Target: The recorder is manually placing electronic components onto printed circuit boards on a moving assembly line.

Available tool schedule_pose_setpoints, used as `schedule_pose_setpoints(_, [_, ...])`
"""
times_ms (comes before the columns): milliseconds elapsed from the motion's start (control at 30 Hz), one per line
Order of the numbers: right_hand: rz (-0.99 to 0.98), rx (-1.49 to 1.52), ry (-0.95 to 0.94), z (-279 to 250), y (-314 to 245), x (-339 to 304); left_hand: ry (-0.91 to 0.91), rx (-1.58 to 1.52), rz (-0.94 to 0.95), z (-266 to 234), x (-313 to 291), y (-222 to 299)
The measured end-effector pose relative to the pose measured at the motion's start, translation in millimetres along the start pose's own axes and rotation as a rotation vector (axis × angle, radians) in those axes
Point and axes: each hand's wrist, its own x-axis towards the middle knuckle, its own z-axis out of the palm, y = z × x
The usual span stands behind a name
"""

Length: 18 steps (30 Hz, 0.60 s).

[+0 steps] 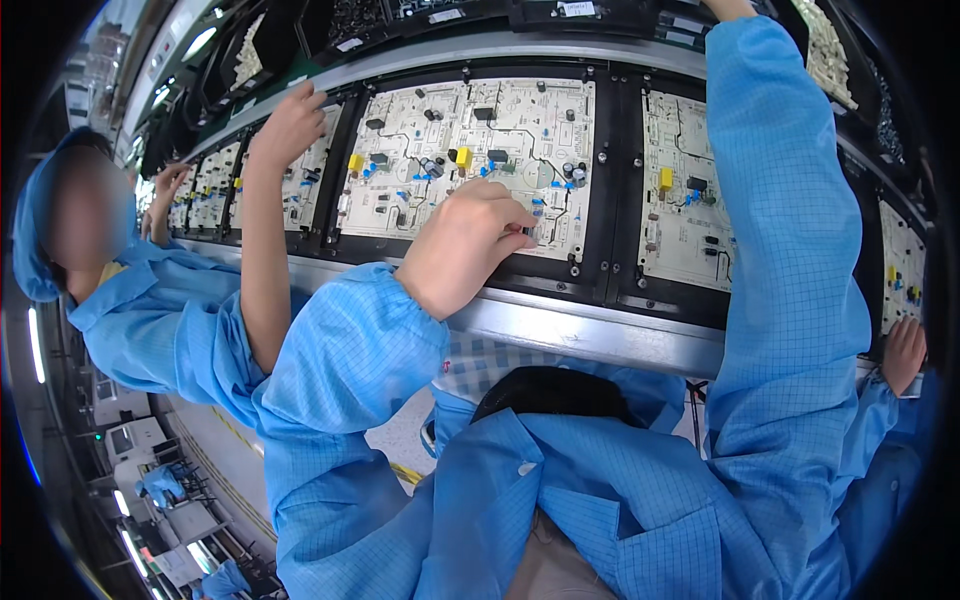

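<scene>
Head cam: L hand (470, 240) pinched narrow over PCB (515, 140) nr lower edge, R hand (731, 8) cropped, can't tell grip.

pale floor (222, 452) | yellow floor stripe (238, 430) | glowing white tube light (36, 345) | boxy machines (137, 437)

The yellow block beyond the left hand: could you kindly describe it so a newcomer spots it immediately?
Beyond the silver rail, find the wide white circuit panel in its black frame, partly covered by the left hand. Just past that hand's knuckles sits the yellow block, near the panel's middle. The panel's other yellow block stands at the left edge instead.
</scene>
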Motion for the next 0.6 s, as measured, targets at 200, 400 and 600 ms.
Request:
schedule_pose_setpoints(200, [-0.078,0.229,-0.034,1,15,-3,-0.007,-0.020,0.011,1,2,-3])
schedule_pose_setpoints(400, [-0.158,0.453,-0.062,-1,33,-3,0.017,-0.008,0.039,2,0,-1])
schedule_pose_setpoints(600, [-0.243,0.683,-0.089,-5,46,1,-0.020,-0.020,0.007,1,1,-1])
